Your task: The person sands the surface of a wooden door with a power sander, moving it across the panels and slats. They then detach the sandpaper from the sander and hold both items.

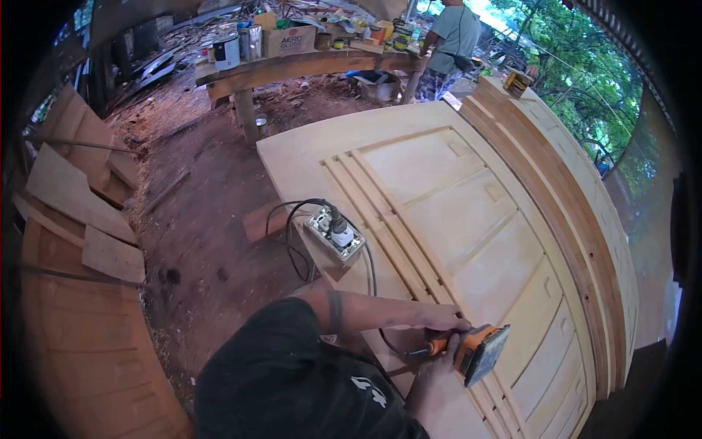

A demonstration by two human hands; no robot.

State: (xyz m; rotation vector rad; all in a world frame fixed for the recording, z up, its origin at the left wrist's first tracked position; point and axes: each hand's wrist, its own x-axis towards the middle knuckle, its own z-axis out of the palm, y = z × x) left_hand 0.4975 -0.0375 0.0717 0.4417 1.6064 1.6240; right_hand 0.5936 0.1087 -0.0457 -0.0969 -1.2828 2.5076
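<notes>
An orange and black electric sander (475, 349) is tilted on its side above the pale wooden panel (424, 168), its flat grey pad facing outward to the right. My right hand (437, 366) grips the sander's body from below. On its upper side, my left hand (444, 317) is closed with its fingertips against the sander; part of the grip is hidden. A dark cord (374, 282) runs from the sander's rear toward a socket box (335, 233), which sits at the panel's left edge with a plug in it.
Stacked door panels (556, 190) stand along the right, with a small tin (517, 83) on top. Wooden pieces (80, 197) lean at the left. Behind, a workbench (307, 69) carries cans and a cardboard box (291, 42). Another person (453, 44) stands beside it.
</notes>
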